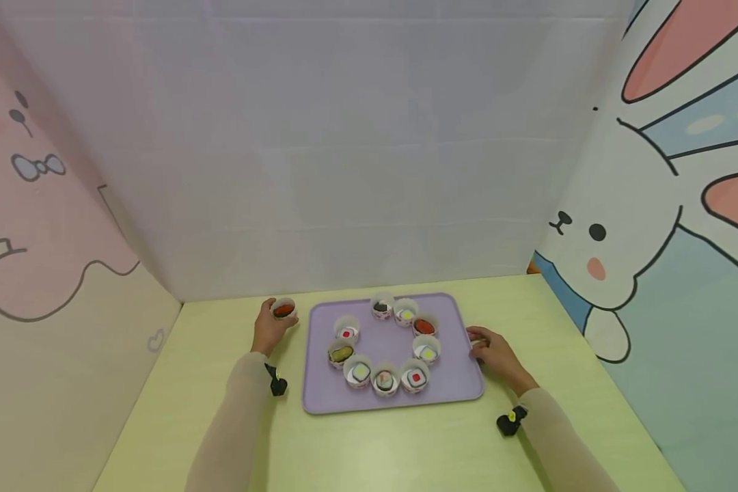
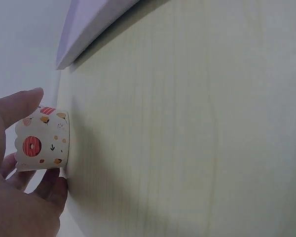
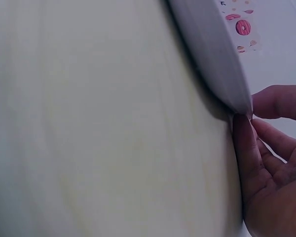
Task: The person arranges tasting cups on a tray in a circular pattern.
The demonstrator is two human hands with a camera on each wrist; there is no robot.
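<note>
My left hand (image 1: 270, 328) grips a white paper baking cup (image 2: 45, 139) printed with doughnuts, its thumb on one side and fingers on the other. The cup is beside the left edge of the purple tray (image 1: 381, 345). In the head view, a red-topped, dark-edged piece shows inside it; the left wrist view shows only the cup's outside. At the tray's right side, my right hand (image 1: 495, 352) pinches the rim between thumb and fingers, seen up close in the right wrist view. Several similar cups stand in a ring on the tray, including one cup with a red-topped piece (image 1: 425, 326).
Other cups on the tray hold small sushi-like pieces, among them an olive-green one (image 1: 341, 354) and a white one with a red centre (image 1: 415, 378). The pale yellow table (image 1: 369, 451) meets a white back wall (image 1: 344, 171). Cartoon-printed side walls flank it.
</note>
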